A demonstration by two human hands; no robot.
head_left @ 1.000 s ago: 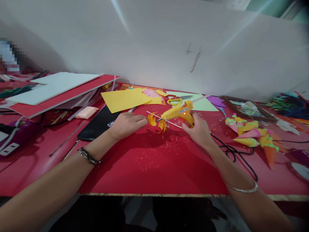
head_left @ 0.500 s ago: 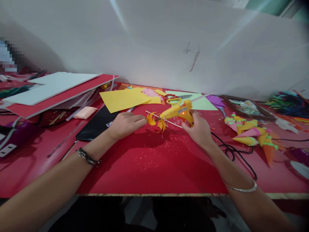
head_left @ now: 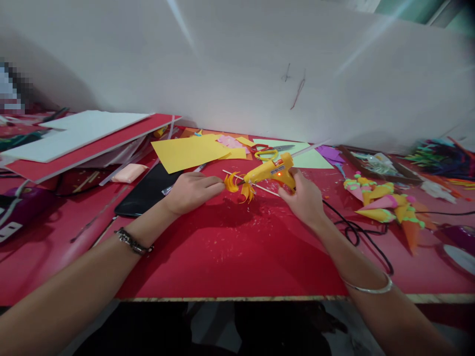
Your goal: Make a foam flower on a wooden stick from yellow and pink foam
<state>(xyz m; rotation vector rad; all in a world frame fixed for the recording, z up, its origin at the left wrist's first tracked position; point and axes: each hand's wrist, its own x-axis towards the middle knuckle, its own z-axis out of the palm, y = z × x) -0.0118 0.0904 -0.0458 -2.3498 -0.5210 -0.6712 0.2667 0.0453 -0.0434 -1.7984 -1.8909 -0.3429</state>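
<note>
My right hand is wrapped round the handle of a yellow hot glue gun, its orange light lit and a clear glue stick at its back. The nozzle points left, at a yellow paper flower with curled, fringed petals. My left hand pinches the flower's left end between thumb and fingertips, above the red tabletop. A thin white stick lies behind the flower and the gun.
Behind are yellow paper, scissors and pale green paper. A black phone-like slab lies left. Several small paper cones and a black cord lie right. White boards are stacked at far left.
Almost nothing differs. The whole view has shifted very slightly, and both hands keep the same hold on the flower and the glue gun.
</note>
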